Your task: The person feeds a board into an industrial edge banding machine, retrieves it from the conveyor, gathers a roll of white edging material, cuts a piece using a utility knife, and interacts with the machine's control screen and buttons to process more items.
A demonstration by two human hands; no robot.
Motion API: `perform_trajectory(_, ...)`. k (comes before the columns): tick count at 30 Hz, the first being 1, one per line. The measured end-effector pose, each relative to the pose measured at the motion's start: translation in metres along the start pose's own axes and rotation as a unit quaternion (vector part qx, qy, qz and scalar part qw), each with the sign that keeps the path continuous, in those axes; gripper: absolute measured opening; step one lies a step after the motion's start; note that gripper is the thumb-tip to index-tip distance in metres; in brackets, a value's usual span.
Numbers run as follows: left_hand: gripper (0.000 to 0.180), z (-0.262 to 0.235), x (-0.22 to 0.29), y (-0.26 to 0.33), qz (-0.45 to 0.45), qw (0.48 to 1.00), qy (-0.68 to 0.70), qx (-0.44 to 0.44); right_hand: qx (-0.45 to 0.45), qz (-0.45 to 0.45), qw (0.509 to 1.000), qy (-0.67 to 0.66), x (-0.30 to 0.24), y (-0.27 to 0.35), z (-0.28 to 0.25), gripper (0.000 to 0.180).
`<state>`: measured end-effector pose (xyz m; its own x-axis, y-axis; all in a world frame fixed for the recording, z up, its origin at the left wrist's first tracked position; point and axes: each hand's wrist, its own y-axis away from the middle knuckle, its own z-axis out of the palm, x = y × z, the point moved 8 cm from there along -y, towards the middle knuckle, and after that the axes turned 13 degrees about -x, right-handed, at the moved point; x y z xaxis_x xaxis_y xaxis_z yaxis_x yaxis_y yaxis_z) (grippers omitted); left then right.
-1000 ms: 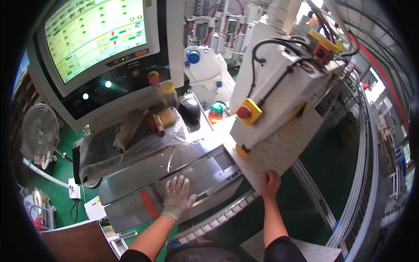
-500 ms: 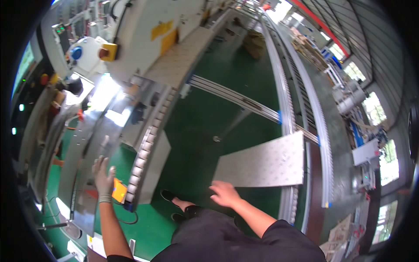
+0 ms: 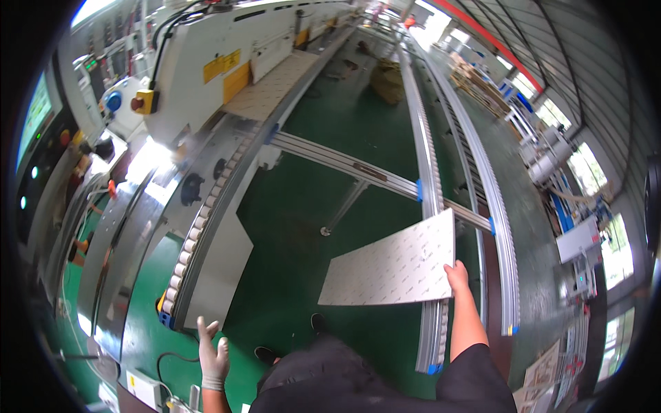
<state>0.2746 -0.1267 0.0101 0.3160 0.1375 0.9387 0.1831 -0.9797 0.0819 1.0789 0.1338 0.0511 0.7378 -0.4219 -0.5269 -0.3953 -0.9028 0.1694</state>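
Observation:
A white panel [image 3: 389, 265] with a small printed pattern lies with its right part across a roller rail [image 3: 432, 330] and its left end out over the green floor. At the panel's right edge, my bare right hand [image 3: 457, 277] grips the board, thumb on top and the other fingers mostly hidden. My left hand [image 3: 213, 352], in a pale glove, is held in the air past the near end of the left roller track [image 3: 184, 265]. Its fingers are apart and nothing is in them.
On the left runs a long white machine [image 3: 200, 76] with a yellow box and red button [image 3: 144, 102]. Another patterned panel [image 3: 275, 86] lies along its bed. A crossbar [image 3: 337, 162] joins the rails. A brown sack [image 3: 387, 81] sits on the floor farther off.
My right hand has moved right and taken hold of the panel's right edge. My left hand has come away from the machine side, lower and to the right. The view has shifted slightly.

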Motion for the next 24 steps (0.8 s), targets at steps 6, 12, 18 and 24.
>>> perform_trajectory(6, 0.066, 0.048, -0.028, 0.006, -0.117, 0.988, -0.067, 0.075, -0.250, 0.103, 0.933, -0.236, 0.011, -0.065, 0.050, 0.046)
perform_trajectory(12, 0.044, 0.176, -0.099, 0.054, -0.275, 0.933, 0.214, 0.092, -0.428, 0.183, 0.850, -0.245, -0.043, -0.045, 0.066, 0.056)
perform_trajectory(18, 0.038, 0.340, -0.116, 0.041, -0.377, 0.835, 0.399, -0.026, -0.404, 0.154, 0.874, -0.223, -0.110, -0.022, 0.099, 0.051)
perform_trajectory(24, 0.043, 0.411, -0.133, 0.046, -0.420, 0.753, 0.486, -0.148, -0.363, 0.093, 0.887, -0.269, -0.138, 0.067, 0.010, 0.040)
